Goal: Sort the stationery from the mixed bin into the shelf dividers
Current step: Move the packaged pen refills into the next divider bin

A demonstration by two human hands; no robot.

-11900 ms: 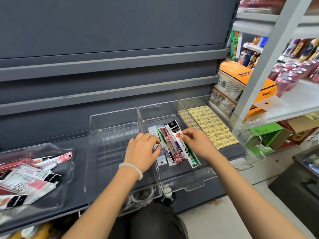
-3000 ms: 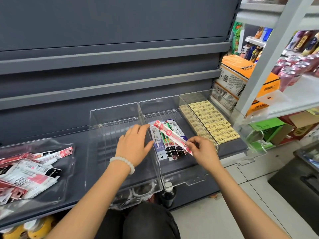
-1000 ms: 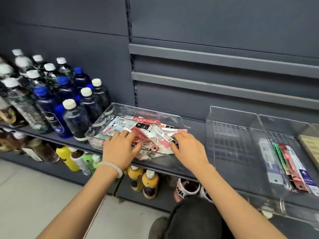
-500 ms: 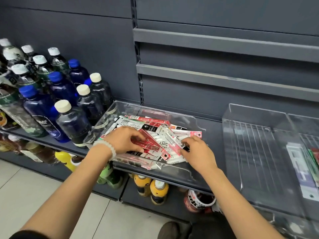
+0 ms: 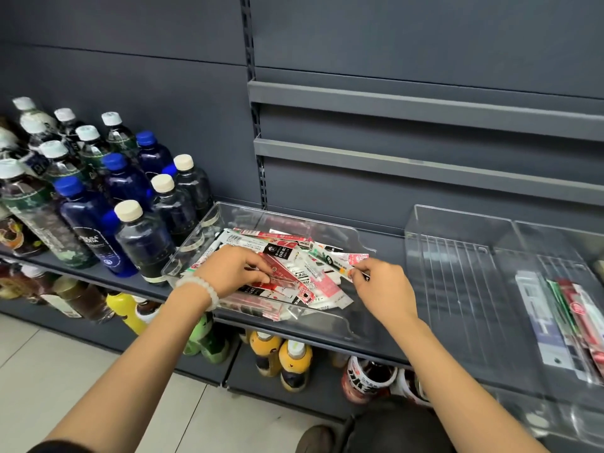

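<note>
While the left hand [image 5: 225, 273] was kept pinching a red packet [image 5: 287, 278] in the mixed bin [image 5: 343, 325], a green-and-white packet [image 5: 336, 261] had just been pinched up by the right hand's fingers [image 5: 358, 276], ready for the dividers [image 5: 457, 256].

Two hands: left hand [image 5: 228, 271], right hand [image 5: 384, 291]. One mixed bin [image 5: 336, 325], two clear dividers [image 5: 457, 256] visible. Upper-shelf bottles [image 5: 143, 238]: about twelve (packets too jumbled to count).
</note>
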